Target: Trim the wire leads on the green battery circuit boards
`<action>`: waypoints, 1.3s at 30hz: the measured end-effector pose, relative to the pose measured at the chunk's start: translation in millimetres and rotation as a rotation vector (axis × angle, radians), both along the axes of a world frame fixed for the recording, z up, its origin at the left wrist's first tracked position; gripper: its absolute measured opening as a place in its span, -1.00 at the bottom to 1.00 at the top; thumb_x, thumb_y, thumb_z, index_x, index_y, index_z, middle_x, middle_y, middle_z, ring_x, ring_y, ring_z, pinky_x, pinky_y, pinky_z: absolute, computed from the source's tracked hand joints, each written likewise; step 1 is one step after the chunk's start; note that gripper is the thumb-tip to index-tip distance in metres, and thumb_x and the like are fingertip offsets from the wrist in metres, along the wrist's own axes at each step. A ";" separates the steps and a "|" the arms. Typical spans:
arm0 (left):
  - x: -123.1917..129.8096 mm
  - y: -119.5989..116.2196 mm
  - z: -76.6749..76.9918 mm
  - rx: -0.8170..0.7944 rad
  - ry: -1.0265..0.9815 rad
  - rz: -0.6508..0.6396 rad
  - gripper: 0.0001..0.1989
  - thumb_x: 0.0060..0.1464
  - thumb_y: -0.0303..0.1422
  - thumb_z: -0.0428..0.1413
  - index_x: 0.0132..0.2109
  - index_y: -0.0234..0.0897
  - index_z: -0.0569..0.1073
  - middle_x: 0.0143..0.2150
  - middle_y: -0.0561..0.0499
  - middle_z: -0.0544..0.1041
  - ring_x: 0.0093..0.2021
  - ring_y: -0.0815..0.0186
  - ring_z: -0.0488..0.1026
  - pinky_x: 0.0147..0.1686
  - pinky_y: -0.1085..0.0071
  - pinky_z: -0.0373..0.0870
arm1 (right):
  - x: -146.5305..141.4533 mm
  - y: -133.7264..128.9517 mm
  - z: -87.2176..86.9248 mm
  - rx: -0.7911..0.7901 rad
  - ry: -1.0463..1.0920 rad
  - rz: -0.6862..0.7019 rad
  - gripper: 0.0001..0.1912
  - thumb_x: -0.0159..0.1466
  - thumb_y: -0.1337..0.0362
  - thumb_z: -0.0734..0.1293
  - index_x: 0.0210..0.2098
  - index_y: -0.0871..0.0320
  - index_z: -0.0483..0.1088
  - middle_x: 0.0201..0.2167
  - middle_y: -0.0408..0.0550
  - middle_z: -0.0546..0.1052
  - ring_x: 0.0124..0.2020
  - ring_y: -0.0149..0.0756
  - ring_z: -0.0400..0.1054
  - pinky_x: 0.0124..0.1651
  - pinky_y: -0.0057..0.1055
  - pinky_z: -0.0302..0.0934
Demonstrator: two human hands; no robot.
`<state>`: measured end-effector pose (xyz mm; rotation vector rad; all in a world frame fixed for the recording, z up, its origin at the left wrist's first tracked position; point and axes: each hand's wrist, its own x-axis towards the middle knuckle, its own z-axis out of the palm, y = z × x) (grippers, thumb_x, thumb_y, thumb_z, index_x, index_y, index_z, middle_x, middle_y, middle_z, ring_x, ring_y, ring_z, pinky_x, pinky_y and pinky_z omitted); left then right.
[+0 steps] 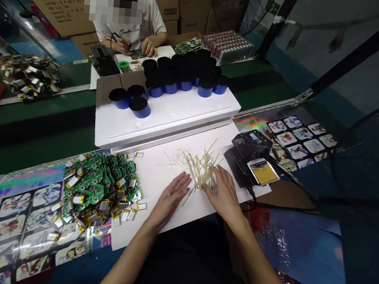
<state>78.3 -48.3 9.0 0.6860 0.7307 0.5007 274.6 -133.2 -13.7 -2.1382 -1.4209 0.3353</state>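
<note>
A loose pile of thin, pale yellowish strips point(200, 167) lies on a white sheet point(153, 174) in front of me. On the pile's left side, my left hand point(173, 196) is open, its fingers stretched out and close beside the strips. My right hand point(223, 191) curves round the right side of the pile, thumb and fingers apart and touching strips at the edge. Small pale bits and fine wires are scattered behind the pile. Left of the sheet's middle is a heap of green circuit boards point(102, 183) with small silver battery cells attached.
A white foam block point(168, 118) bears several blue and black cups point(139, 106). A black soldering station point(248, 147) stands at right, with a yellow sponge point(264, 171) in a tray. Across the bench, a person point(133, 26) handles a circuit board. More boards with batteries point(29, 77) lie far left.
</note>
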 end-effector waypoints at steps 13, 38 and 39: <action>28.6 3.2 -7.9 0.004 -0.048 -0.049 -0.40 0.18 -0.37 0.35 0.34 -0.16 0.46 0.51 -0.13 0.32 0.55 0.07 0.15 0.55 0.10 0.04 | -5.2 13.5 -4.5 0.084 0.048 0.054 -0.44 0.39 0.26 0.32 0.36 0.20 0.32 0.25 0.22 0.52 0.32 0.15 0.30 0.36 0.16 0.28; 0.8 6.1 -1.8 0.243 0.127 -0.171 -0.44 0.26 -0.17 0.30 0.35 -0.06 0.44 0.51 -0.12 0.31 0.56 -0.02 0.14 0.53 0.00 0.03 | 10.1 62.6 35.9 -0.416 0.002 -0.094 -0.73 0.38 0.22 0.37 0.04 0.17 0.44 -0.10 0.13 0.65 -0.07 0.00 0.58 -0.08 -0.24 0.33; -1.3 7.4 -1.1 0.255 0.132 -0.183 -0.47 0.27 -0.17 0.29 0.34 -0.06 0.46 0.49 -0.12 0.34 0.55 -0.01 0.15 0.52 0.00 0.04 | 11.2 64.2 36.4 -0.420 -0.002 -0.093 -0.75 0.37 0.24 0.36 0.01 0.18 0.45 -0.12 0.14 0.66 -0.08 0.01 0.58 -0.09 -0.24 0.33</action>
